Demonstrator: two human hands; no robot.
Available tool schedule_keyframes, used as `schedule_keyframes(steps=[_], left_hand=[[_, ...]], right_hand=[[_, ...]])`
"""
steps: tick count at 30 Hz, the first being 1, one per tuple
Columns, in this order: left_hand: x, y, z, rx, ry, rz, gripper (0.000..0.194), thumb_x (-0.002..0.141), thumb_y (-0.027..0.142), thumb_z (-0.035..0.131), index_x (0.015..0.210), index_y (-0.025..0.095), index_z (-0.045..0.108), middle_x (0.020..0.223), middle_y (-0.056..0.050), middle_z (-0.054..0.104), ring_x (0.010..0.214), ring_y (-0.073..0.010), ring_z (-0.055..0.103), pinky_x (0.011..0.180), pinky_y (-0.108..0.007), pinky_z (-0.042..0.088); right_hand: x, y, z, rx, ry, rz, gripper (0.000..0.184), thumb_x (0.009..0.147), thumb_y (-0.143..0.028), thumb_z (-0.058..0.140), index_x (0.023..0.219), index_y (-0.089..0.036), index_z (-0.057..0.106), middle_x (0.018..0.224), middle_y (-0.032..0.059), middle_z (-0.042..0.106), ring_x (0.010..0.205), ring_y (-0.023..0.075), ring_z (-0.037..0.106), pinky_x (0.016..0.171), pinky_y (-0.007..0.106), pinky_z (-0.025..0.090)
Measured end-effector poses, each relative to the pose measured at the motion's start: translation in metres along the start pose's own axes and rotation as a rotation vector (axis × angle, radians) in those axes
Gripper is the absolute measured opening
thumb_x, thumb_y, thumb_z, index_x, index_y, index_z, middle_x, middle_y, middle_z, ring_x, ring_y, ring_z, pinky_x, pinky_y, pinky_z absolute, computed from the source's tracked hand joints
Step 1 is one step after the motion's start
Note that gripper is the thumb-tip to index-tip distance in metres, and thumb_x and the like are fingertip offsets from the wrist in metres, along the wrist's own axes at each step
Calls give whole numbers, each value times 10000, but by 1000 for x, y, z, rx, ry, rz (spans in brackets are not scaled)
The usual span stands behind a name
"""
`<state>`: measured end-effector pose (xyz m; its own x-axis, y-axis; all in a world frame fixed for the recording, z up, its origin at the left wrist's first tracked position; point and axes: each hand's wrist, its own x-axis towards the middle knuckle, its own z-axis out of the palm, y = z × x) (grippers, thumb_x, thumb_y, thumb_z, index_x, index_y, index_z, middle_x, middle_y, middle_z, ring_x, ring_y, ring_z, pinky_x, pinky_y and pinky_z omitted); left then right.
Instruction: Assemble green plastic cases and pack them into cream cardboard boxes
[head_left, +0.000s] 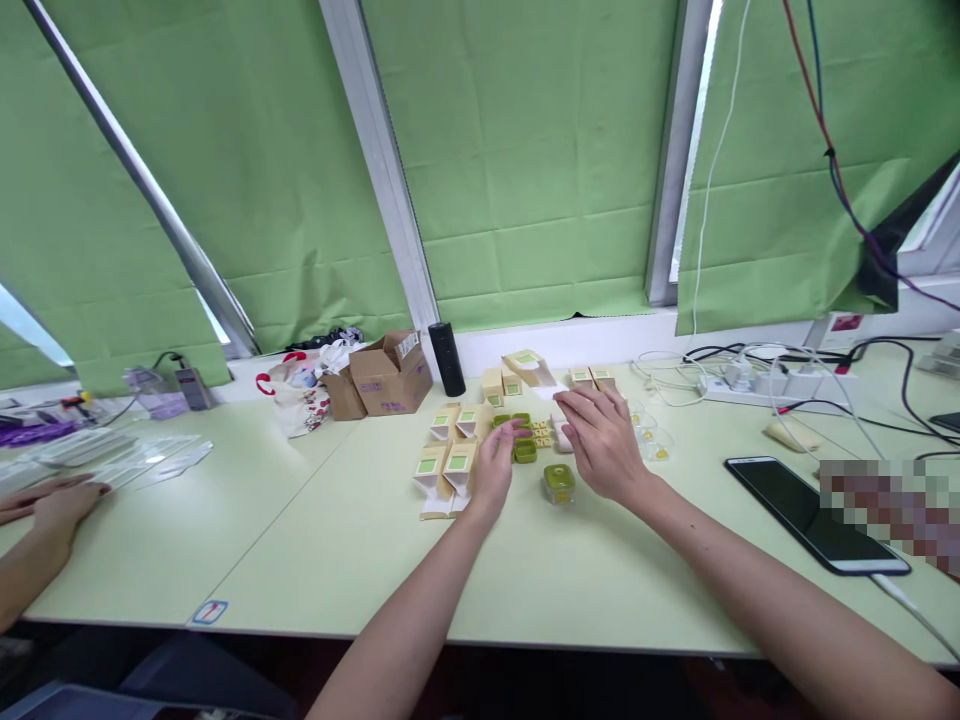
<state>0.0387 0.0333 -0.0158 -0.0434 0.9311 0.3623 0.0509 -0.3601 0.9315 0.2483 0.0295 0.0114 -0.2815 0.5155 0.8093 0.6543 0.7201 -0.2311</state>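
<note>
My left hand [493,466] reaches in beside several green lids [526,452], with its fingers loosely curved and apart. I cannot make out anything held in it. To the right, my right hand [606,440] is open, fingers stretched out over a pinkish-white item [561,436] that it partly hides. A small clear container with a green lid [559,483] stands on the table between my forearms. Left of my left hand are several open cream boxes with green windows [430,466]. Behind the hands lies another open cream box [527,367] with a white flap near my right fingertips.
Several clear pieces with yellow spots [657,447] lie right of my hand. A phone [817,512] on a cable and a power strip [780,388] are further right. A cardboard box [391,375] and black cylinder [447,358] stand behind. Another person's hands [64,505] rest far left.
</note>
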Motion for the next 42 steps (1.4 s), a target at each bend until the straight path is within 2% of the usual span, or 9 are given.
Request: schedule_keyframes(steps=[4,9,16,22,27,31,34,39,42], left_hand=[[5,1,0,-179,-21,-79,692,953,809,513,1171,196,750,1049,-100,801,1089,-272,711,986,-402,523],[5,5,1,-318,3,-71,596,907,772,641,980,188,735,973,-82,775,954,-231,716,865,-350,536],[5,7,2,-448,-37,-66,511,816,663,825,1014,201,730,1099,-81,793,1131,-262,723,961,-377,561],[6,5,1,-413,-11,-27,542,754,605,895,1080,214,706,1165,-73,773,1127,-255,713,963,-382,565],[2,4,0,-388,-33,43,656,698,564,948,1179,211,677,1236,-99,755,1252,-299,669,1084,-435,524],[-2,1,3,-305,23,91,690,656,452,993,1198,197,651,1212,-115,748,1232,-309,672,1078,-450,520],[-8,5,5,-125,55,235,626,679,336,981,1198,227,648,1208,-104,736,1213,-308,664,1078,-490,514],[-18,19,4,467,94,714,375,839,121,794,1148,284,660,1373,-100,633,1383,-312,462,1154,-562,422],[-21,21,3,614,121,872,372,851,33,696,1116,289,641,1415,-96,558,1376,-309,421,1125,-552,430]], right_hand=[[-23,-8,-6,99,-69,-99,365,1058,-290,501,1379,-321,673,1436,54,705,1360,358,569,1140,587,305],[-30,-9,-8,129,-205,-209,236,1037,-264,527,1127,-309,740,1238,48,780,1216,315,661,1093,565,362],[-29,-6,-10,206,-235,-268,207,984,-210,589,1055,-309,756,1153,45,795,1213,321,671,1098,581,390],[-34,-2,-7,256,1,-167,250,933,-218,665,1113,-349,778,1255,42,784,1236,360,658,1117,632,403],[-31,3,-5,172,223,-124,265,936,-183,656,1132,-320,769,1138,72,792,1113,343,676,969,578,519],[-27,7,-5,93,310,-168,269,953,-135,627,1163,-261,737,1114,90,779,1075,316,668,938,538,549],[-26,10,-3,61,320,-166,295,956,-115,613,1195,-256,713,1117,96,767,1068,313,659,939,533,555],[-27,13,-1,39,317,-144,306,965,-105,591,1207,-260,693,1109,97,757,1058,313,652,932,533,559],[-27,14,0,34,322,-136,299,970,-101,581,1207,-252,684,1110,104,752,1050,312,647,923,531,559]])
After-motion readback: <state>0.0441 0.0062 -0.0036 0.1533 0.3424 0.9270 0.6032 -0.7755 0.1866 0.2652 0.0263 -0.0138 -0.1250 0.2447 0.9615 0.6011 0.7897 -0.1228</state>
